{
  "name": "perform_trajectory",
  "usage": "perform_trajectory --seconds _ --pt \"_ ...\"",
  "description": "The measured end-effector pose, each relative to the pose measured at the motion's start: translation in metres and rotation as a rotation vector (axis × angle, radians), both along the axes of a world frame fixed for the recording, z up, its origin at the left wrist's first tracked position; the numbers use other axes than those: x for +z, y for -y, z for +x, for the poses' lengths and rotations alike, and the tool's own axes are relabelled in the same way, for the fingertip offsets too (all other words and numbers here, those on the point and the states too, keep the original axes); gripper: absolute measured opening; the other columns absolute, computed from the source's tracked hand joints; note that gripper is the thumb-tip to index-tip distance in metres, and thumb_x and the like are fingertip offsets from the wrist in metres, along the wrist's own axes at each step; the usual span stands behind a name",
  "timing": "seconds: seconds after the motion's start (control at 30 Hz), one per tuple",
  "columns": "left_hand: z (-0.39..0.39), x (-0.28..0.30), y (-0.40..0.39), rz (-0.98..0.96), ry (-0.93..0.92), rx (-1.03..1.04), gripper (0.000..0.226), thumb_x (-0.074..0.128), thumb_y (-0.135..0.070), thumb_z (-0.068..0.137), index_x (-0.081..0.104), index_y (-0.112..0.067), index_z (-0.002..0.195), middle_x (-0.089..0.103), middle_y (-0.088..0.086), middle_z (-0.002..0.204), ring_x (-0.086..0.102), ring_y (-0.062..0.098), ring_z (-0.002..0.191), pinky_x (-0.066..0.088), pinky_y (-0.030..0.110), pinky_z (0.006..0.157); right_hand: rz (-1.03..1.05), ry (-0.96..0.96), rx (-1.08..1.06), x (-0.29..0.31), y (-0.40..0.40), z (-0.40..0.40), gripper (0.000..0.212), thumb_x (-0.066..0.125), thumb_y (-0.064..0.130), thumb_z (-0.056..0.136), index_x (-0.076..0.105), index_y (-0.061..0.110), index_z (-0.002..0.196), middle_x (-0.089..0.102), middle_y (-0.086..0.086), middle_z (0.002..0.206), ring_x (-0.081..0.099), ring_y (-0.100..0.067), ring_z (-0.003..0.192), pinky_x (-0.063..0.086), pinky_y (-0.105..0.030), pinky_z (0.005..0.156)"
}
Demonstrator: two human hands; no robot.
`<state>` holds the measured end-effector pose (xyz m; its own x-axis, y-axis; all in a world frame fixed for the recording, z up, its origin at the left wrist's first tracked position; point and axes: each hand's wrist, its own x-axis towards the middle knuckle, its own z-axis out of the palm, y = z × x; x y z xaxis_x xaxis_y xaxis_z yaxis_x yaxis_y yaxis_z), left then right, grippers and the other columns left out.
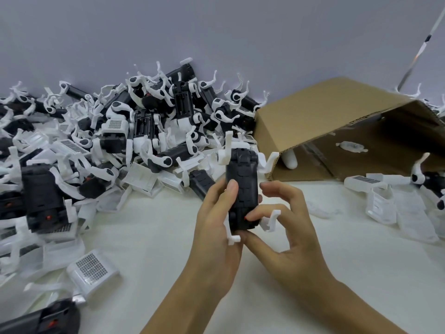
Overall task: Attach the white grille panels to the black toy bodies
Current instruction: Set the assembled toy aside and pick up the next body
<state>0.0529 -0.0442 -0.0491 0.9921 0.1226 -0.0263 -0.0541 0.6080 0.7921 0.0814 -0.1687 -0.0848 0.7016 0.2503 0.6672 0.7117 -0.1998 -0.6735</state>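
- Both hands are holding one black body (242, 189) upright over the white table (154, 249), centre frame, w/ its long axis running away from the camera.
- Left hand (216, 227) is gripping the body's left side: thumb lying up along the near-left edge, palm wrapping behind it.
- Right hand (281, 227) is pinching the body's lower end: thumb under the bottom, index curling onto the lower front by a small red dot; other fingers are spreading loose to the right, apart from the body.
- White legs are sticking out of the body at 4 spots: two at the top, one lower right, one lower left just beside the left palm.
- No grille showing on the held body's visible face.
- A loose grille panel (92, 270) is lying on the table lower left, well apart from the hands.
- A big pile (134, 121) of black bodies, white legs & more panels is filling the left & back of the table, up against the grey wall (216, 32).
- A cardboard box (342, 131) is lying on its side at right, opening facing the camera; a few white bits inside.
- More white panels (380, 201) are lying right of the box mouth, near a black-white toy at the frame edge.
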Motion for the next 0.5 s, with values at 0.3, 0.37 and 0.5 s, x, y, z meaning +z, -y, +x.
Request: perform_trajectory --seconds 0.3,0.37,0.5 --pt "0.0003 0.0001 -0.0011 -0.029 -0.011 -0.007 0.045 0.072 -0.037 0.086 0.066 -0.010 0.122 0.066 0.012 0.102 0.064 0.018 0.087 0.055 0.023 0.068 0.033 0.010 -0.007 -0.0013 -0.0023 -0.0023 0.026 0.081 0.014 0.074 0.065 0.029 0.087 0.048 -0.002 0.128 0.050 -0.011 0.126 0.043 -0.012 0.095" --pt "0.0007 -0.0006 -0.0019 -0.035 -0.028 0.006 0.046 0.068 -0.037 0.085 0.065 -0.010 0.123 0.066 0.014 0.102 0.065 0.018 0.086 0.055 0.023 0.067 0.021 0.018 -0.034 -0.0009 -0.0021 -0.0018 0.023 0.082 0.017 0.073 0.069 0.030 0.087 0.049 -0.004 0.128 0.049 -0.007 0.125 0.041 -0.009 0.095" --pt "0.0023 -0.0018 -0.0025 -0.034 -0.034 0.022 0.048 0.066 -0.039 0.081 0.066 -0.013 0.121 0.068 0.013 0.100 0.068 0.016 0.086 0.055 0.021 0.065 0.012 0.036 -0.073 0.0003 -0.0024 -0.0014 0.026 0.084 0.023 0.071 0.072 0.031 0.092 0.046 -0.005 0.137 0.047 -0.007 0.125 0.041 -0.008 0.094"
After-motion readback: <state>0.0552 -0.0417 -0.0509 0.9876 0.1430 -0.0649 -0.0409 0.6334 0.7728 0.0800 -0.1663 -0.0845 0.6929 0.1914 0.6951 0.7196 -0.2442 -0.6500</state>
